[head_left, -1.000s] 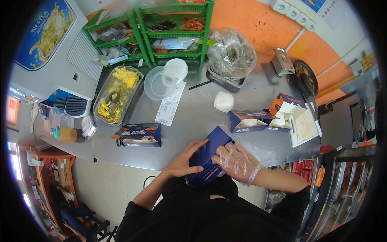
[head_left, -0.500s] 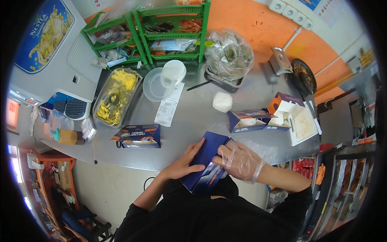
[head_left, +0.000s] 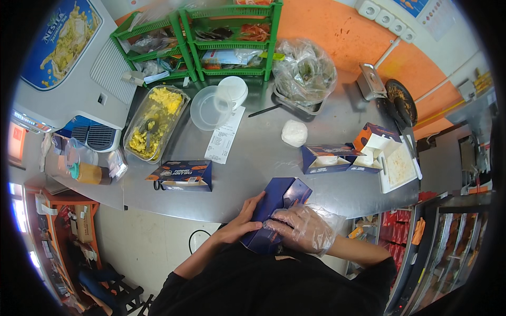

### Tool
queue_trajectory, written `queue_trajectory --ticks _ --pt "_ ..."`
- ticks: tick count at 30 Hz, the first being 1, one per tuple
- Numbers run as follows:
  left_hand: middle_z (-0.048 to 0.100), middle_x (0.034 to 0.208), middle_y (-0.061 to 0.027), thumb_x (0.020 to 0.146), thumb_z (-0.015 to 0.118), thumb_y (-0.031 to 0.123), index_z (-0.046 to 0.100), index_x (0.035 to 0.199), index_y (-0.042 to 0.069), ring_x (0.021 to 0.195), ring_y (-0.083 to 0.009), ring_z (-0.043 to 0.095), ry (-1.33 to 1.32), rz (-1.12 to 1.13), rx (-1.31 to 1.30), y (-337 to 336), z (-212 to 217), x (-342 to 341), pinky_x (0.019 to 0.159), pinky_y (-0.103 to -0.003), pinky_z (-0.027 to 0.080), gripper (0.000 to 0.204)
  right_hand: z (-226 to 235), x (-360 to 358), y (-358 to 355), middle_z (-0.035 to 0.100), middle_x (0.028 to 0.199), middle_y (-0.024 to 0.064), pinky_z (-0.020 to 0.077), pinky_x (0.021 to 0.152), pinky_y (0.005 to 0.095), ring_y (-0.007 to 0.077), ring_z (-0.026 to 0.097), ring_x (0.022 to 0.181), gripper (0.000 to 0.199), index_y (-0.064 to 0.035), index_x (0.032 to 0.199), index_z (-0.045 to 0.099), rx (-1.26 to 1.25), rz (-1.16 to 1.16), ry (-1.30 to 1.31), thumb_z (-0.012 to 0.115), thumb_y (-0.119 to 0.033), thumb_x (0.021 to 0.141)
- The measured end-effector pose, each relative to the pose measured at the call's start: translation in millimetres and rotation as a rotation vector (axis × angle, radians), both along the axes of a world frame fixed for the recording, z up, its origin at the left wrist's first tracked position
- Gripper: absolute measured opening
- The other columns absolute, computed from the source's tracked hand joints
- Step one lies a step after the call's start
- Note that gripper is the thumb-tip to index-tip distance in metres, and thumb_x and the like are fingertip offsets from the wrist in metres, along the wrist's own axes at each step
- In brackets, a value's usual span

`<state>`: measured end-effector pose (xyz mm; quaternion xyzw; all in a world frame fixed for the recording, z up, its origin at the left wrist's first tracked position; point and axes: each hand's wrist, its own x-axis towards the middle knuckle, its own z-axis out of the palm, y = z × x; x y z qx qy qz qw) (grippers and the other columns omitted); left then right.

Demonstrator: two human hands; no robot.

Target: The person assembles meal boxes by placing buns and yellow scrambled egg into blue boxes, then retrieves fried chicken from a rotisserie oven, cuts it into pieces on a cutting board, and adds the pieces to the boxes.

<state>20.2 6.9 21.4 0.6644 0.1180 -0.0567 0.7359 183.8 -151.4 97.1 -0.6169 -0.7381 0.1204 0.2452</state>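
Observation:
At the front edge of the steel table (head_left: 232, 203), close to my body, I hold a dark blue-purple cardboard box (head_left: 276, 192) tilted between both hands. My bare left hand (head_left: 240, 224) grips its left side, with the thumb over the top. My right hand (head_left: 300, 229), in a clear plastic glove, presses its bent fingers on the right side and upper face of the box. Whether anything is inside the box cannot be seen. Nearby stand a similar printed box (head_left: 185, 184) on the left and another (head_left: 324, 167) on the right. A round white paper-wrapped item (head_left: 294, 133) lies beyond.
An open box (head_left: 369, 145) stands beside a white cutting board (head_left: 396, 171) at right. A tray of yellow food (head_left: 150, 129), a clear plastic tub (head_left: 210, 108) and a receipt (head_left: 224, 139) lie at left. Green racks (head_left: 232, 47), a bagged pan (head_left: 305, 73) and a frying pan (head_left: 401, 102) line the back.
The box has turned more upright, its far end now angled to the right, and has come slightly nearer my body. My right hand has shifted down and left along it.

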Motion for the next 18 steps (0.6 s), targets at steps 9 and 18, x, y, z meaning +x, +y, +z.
queue_trajectory --ticks 9,18 --pt "0.014 0.148 -0.0208 0.079 0.053 0.055 0.009 0.151 0.01 0.141 -0.0343 0.012 0.07 0.026 -0.138 -2 1 -1 0.114 -0.045 0.013 0.095 -2 -1 3 0.057 0.1 0.0048 0.0487 0.081 0.037 0.0229 0.058 0.092 0.04 -0.0128 0.112 0.061 0.017 -0.014 -0.016 0.064 -0.013 0.072" --pt "0.014 0.147 -0.0224 0.078 0.059 0.06 0.008 0.15 0.007 0.14 -0.0364 0.013 0.055 -0.128 0.071 7 17 5 0.114 -0.046 0.014 0.103 13 2 5 0.052 0.096 0.0072 0.0475 0.076 0.0355 0.0232 0.054 0.091 0.022 -0.0081 0.101 0.059 -0.169 0.05 -0.116 0.058 -0.018 0.081"
